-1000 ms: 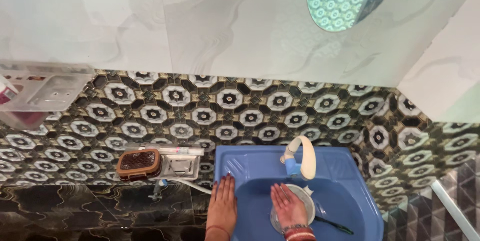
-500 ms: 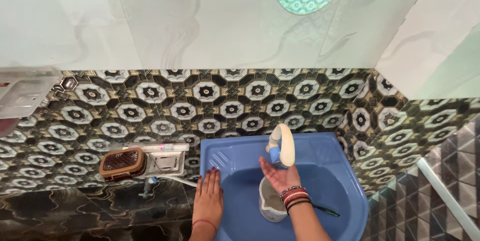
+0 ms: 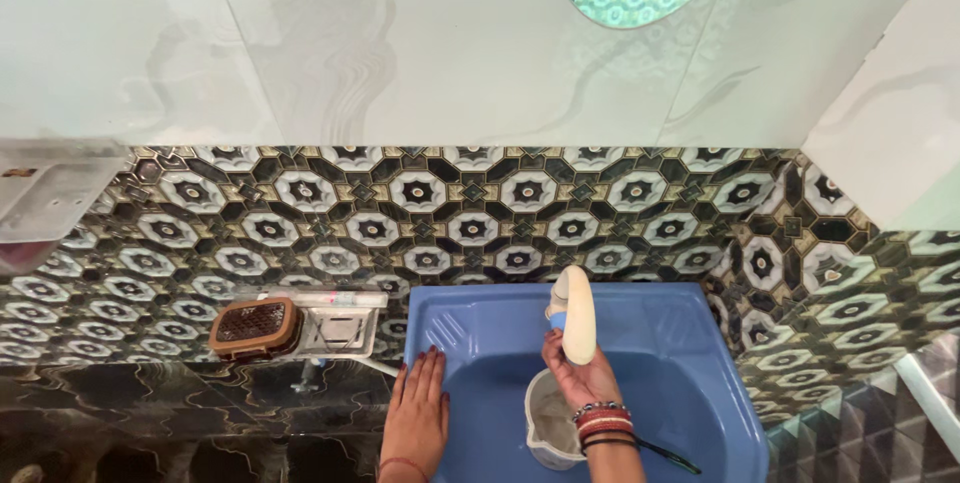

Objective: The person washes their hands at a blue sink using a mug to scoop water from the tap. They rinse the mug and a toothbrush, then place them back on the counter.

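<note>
Right hand (image 3: 580,378) grip closed around the cream tap spout (image 3: 577,315) at the blue sink's (image 3: 690,343) back edge, above a white jug (image 3: 548,423) in the basin; left hand (image 3: 418,418) flat, fingers spread, bracing on the sink's left rim.

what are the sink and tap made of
Sink: looks like moulded plastic, with uniform blue colour, a soft sheen and rounded edges. Tap: probably plastic too, with a cream matt spout and no metallic shine. The right hand touches it.
</note>
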